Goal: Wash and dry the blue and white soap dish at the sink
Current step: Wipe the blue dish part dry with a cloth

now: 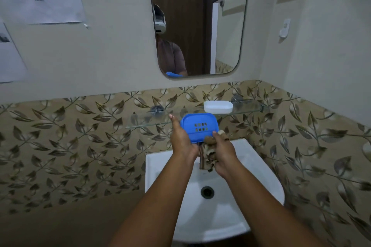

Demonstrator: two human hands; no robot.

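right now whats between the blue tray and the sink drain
In the head view, the brown cloth bunched in the right hand hangs below the blue tray; beyond it, bare white basin down to the drain.

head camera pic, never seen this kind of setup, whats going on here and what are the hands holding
There is no machine here: a person wears a camera on the head, so you look forward and down along their own arms at a bathroom sink. The left hand holds the blue perforated part of a soap dish above the basin. The right hand grips a crumpled brown cloth against the dish's lower edge, apparently wiping or drying it. The white part of the dish sits on the glass shelf behind. The mirror above reflects the person and the headset. No running water is visible.
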